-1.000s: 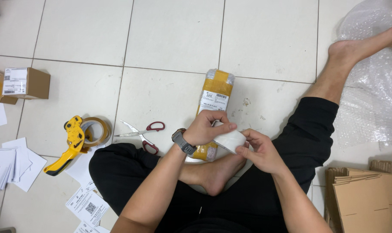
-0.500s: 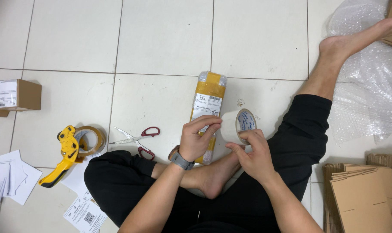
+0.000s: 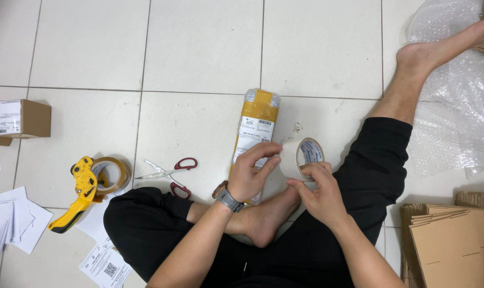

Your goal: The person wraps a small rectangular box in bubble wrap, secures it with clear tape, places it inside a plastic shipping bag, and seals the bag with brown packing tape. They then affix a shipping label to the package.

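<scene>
I sit cross-legged on a white tiled floor. My right hand (image 3: 319, 194) grips a white roll of tape (image 3: 301, 158) from below, its blue-printed core turned up toward me. My left hand (image 3: 251, 173), with a grey watch on the wrist, has its fingertips on the roll's left side, as if picking at the tape end. Just behind the hands lies a long yellow bubble-wrapped parcel (image 3: 258, 122) with a white shipping label, partly hidden by my left hand.
Red-handled scissors (image 3: 170, 172) and a yellow tape dispenser (image 3: 87, 186) lie at the left. A small labelled cardboard box (image 3: 21, 118) and white paper slips (image 3: 10, 221) sit far left. Bubble wrap (image 3: 455, 112) is at right, flat cardboard (image 3: 450, 245) at lower right.
The tape roll has turned from flat between both hands to standing with its core facing up. My left fingers moved onto its left edge, and the view shifted slightly.
</scene>
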Demonstrator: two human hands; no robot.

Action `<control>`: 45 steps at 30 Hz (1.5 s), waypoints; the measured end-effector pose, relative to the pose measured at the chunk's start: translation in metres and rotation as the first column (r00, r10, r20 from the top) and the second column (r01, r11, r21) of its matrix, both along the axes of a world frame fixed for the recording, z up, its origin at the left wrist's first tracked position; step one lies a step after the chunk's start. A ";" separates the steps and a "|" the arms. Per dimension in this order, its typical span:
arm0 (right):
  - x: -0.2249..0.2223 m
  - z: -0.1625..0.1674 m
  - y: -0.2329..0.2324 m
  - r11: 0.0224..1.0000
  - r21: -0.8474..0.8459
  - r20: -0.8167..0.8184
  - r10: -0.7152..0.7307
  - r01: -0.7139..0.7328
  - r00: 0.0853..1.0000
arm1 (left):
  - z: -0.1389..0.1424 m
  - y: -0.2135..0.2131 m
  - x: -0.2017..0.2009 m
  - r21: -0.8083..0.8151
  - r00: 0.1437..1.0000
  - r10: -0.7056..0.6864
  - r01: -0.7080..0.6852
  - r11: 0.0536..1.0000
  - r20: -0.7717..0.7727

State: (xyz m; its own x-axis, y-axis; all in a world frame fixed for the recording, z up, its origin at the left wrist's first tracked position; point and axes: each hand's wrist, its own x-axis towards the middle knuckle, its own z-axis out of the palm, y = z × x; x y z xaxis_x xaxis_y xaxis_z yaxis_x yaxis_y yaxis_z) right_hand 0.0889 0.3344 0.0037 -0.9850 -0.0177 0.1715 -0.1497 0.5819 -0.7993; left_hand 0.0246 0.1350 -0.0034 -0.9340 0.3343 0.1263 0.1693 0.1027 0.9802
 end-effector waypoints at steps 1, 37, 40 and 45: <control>0.001 -0.001 0.002 1.000 0.010 0.021 0.001 -0.001 1.000 | 0.000 -0.001 0.000 -0.079 0.996 0.014 -0.021 0.997 -0.083; -0.106 -0.029 0.056 0.954 0.273 -0.033 0.139 -0.125 0.990 | -0.061 -0.027 -0.061 -0.078 0.837 0.447 -0.447 0.891 0.316; -0.130 -0.055 0.051 0.963 0.262 0.389 -0.044 -0.065 0.920 | -0.102 -0.049 -0.090 -0.257 0.811 0.544 -0.491 0.832 0.213; -0.145 -0.119 0.012 0.937 0.327 0.383 -0.011 -0.124 0.924 | -0.158 -0.043 -0.111 -0.484 0.795 0.456 -0.238 0.842 0.401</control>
State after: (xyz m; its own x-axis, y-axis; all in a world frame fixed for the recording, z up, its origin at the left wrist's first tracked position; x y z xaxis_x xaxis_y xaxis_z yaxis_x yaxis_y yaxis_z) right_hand -0.0557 0.3461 -0.1149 -0.9699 -0.0656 -0.2347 0.0791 0.8261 -0.5579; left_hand -0.0863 0.0924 -0.1612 -0.8925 -0.1075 -0.4381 -0.4370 0.4469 0.7806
